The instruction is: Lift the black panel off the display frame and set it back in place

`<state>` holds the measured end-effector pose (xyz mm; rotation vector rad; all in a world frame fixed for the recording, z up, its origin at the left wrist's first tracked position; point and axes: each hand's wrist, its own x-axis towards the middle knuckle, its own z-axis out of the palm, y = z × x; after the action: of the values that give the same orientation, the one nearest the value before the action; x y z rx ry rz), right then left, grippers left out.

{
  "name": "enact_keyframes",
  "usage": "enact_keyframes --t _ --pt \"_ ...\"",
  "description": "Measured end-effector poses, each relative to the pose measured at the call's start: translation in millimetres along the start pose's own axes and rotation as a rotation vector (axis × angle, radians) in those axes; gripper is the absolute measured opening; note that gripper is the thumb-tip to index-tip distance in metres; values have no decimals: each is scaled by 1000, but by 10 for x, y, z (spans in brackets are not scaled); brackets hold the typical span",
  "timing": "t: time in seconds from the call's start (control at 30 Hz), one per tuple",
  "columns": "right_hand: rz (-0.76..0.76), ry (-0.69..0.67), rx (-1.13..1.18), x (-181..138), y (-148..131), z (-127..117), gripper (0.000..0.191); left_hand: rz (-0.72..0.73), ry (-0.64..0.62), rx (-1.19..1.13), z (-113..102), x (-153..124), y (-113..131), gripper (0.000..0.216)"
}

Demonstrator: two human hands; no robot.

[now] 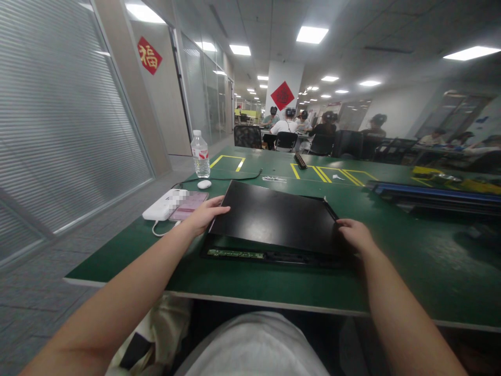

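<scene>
A flat black panel [274, 214] lies slightly raised over a black frame [270, 256] on the green table [410, 271]; a strip of green circuit board shows under its near edge. My left hand [205, 214] grips the panel's left edge, fingers curled over it. At the panel's right near corner, my right hand [356, 235] holds the edge with bent fingers.
Left of the panel lie a phone [190, 205] and a white power bank [160, 207] with a cable, a white mouse [204, 184] and a water bottle [200, 154]. A blue-edged device [430, 196] lies at the right. Several seated people work at far tables.
</scene>
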<state>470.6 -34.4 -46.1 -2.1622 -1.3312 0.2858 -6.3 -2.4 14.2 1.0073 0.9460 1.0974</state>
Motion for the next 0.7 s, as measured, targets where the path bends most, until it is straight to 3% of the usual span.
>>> enact_keyframes --t 0.33,0.53,0.7 --pt "33 3 69 -33 -50 -26 48 99 -98 -34 102 -98 66 60" --pt "16 75 92 -37 -69 -37 35 159 -138 -56 143 -133 86 68" --pt "78 64 245 -60 -76 -49 28 195 -153 -51 152 -153 77 75"
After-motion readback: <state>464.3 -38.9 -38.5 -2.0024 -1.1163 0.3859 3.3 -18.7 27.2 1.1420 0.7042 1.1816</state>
